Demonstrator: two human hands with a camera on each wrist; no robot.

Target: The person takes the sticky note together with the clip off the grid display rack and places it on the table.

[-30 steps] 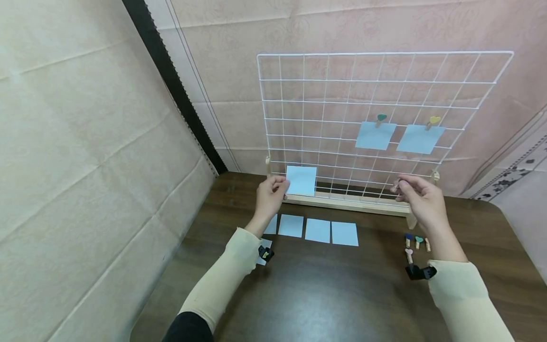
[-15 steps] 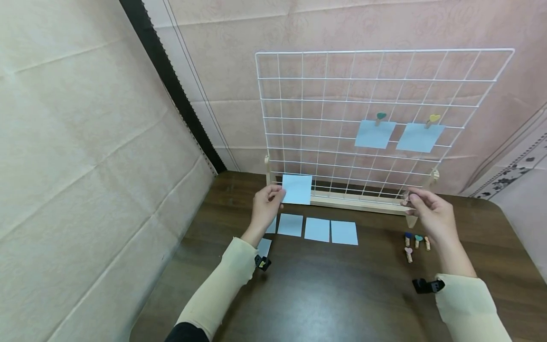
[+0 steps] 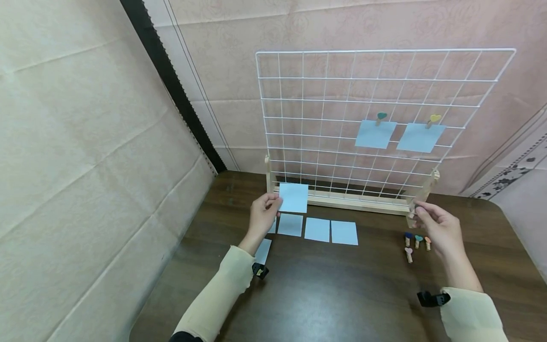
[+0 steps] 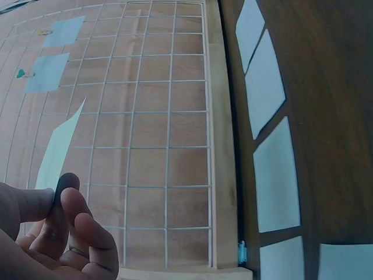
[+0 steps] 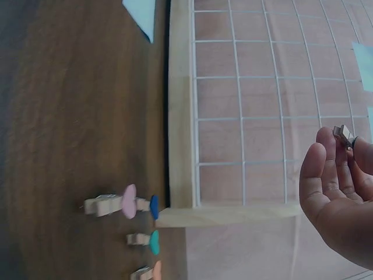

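My left hand pinches a square blue paper note by its left edge, between thumb and fingers, in front of the lower left of a white wire grid. In the left wrist view the note stands upright, seen nearly edge-on. At the grid's lower right, my right hand pinches a small wooden clothespin between thumb and fingers. Two blue notes hang on the grid, one under a green heart clothespin, the other under a yellow heart clothespin.
Several blue notes lie in a row on the dark wooden table, and another note lies nearer, by the left wrist. Several heart clothespins lie at the right. A pale wooden base supports the grid.
My left hand has drawn the note down and slightly left, toward the table. My right hand has moved down and right with the clothespin.
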